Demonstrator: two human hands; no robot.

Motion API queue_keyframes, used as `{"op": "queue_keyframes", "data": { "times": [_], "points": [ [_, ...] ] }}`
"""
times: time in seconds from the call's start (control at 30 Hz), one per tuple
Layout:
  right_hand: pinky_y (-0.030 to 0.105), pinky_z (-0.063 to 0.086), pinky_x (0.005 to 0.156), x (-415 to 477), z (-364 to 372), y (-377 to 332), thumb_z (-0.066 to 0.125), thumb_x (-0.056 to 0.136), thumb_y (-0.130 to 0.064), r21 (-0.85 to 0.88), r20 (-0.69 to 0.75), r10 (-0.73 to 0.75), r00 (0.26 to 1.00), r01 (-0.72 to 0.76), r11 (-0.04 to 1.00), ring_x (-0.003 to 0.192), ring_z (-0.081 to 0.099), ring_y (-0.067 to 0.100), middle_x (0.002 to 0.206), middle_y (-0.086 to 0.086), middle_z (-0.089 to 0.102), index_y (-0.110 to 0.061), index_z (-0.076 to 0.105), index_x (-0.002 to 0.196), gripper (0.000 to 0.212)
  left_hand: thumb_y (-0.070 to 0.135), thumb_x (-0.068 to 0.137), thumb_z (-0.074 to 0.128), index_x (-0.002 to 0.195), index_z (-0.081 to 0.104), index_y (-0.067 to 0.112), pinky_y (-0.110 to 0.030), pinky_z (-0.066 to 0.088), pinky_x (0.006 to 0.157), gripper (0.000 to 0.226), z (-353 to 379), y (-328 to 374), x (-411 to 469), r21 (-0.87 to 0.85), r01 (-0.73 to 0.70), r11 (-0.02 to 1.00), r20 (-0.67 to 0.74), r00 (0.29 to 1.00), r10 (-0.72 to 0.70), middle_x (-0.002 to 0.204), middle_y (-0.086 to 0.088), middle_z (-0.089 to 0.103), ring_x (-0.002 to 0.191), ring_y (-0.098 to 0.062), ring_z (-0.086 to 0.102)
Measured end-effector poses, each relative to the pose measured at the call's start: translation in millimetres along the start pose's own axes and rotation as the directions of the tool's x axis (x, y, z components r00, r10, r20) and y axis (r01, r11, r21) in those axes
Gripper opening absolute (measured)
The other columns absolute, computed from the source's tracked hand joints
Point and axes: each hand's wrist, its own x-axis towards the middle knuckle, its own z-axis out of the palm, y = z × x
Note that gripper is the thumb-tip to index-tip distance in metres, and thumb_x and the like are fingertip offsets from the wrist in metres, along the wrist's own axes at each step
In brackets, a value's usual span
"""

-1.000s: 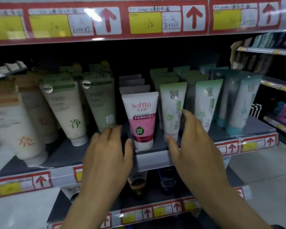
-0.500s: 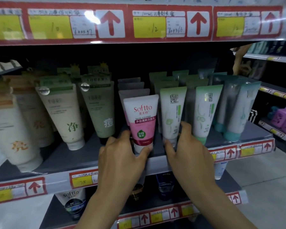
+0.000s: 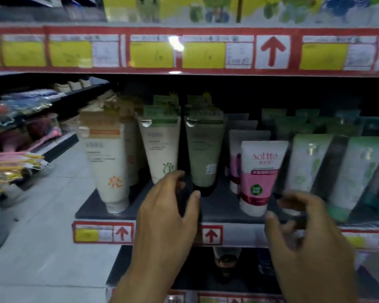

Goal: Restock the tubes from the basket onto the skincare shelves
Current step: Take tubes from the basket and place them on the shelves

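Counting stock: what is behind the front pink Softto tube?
Behind the pink Softto tube stands a second pink tube, and the grey crimped tops of more tubes rise further back. Their bodies are covered, so an exact count cannot be told.

Softto tube [image 3: 259, 178]: I saw white and pink, with a green badge.
Tube left of it [image 3: 204, 154]: sage green, dark cap.
Shelf-edge strip [image 3: 193, 51] above it: red border, yellow tags.
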Motion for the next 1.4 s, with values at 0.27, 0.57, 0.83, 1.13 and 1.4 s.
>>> {"op": "queue_keyframes", "data": {
  "times": [0.27,0.57,0.83,1.13,1.4],
  "points": [
    [0.022,0.041,0.08,4,76,-61,0.052,0.093,-0.042,-0.021,0.341,-0.136,0.93,0.153,0.988,0.115,0.049,0.009,0.134,-0.013,0.036,-0.04,0.03,0.134,0.047,0.028,0.092,0.058,0.123,0.05,0.027,-0.026,0.046,0.082,0.033,-26,-21,21,0.214,-0.03,0.976,0.133,0.991,0.001,0.129,-0.002,0.046,0.109,-0.02,0.053],
    [0.024,0.048,0.083,-15,119,-90,0.057,0.087,-0.051,0.159,0.483,-0.159,0.861,0.092,0.983,0.1,0.052,0.001,0.116,-0.021,0.056,-0.049,0.033,0.122,0.042,0.039,0.083,0.06,0.123,0.044,0.029,-0.026,0.038,0.077,0.044,-87,-81,13,0.097,0.158,0.983,-0.245,0.961,-0.13,0.11,0.007,0.05,0.099,-0.016,0.051],
    [0.032,0.054,0.079,-25,154,-117,0.059,0.088,-0.048,0.174,0.461,-0.197,0.866,0.129,0.976,0.098,0.057,0.007,0.11,-0.013,0.063,-0.039,0.043,0.117,0.035,0.044,0.091,0.047,0.127,0.049,0.035,-0.043,0.045,0.088,0.037,-83,-98,15,0.119,0.181,0.976,0.029,0.982,-0.185,0.089,0.024,0.049,0.101,-0.016,0.054],
    [0.037,0.051,0.091,-30,146,-118,0.059,0.092,-0.033,0.206,0.35,-0.23,0.908,0.165,0.965,0.108,0.057,0.012,0.117,-0.006,0.063,-0.024,0.054,0.12,0.029,0.038,0.093,0.053,0.127,0.047,0.032,-0.036,0.047,0.085,0.036,-79,-107,13,0.004,0.107,0.994,-0.052,0.993,-0.107,0.109,0.009,0.063,0.102,-0.016,0.057],
    [0.001,0.035,0.07,-133,104,-4,0.058,0.089,-0.012,0.246,0.043,-0.057,0.997,0.045,0.968,0.079,0.053,0.0,0.084,-0.006,0.057,-0.025,0.055,0.093,0.014,0.027,0.09,0.058,0.101,0.047,0.03,-0.011,0.035,0.07,0.016,-67,-171,-95,-0.029,0.168,0.985,-0.158,0.973,-0.171,0.089,0.012,0.058,0.084,-0.008,0.054]
  ]
}}
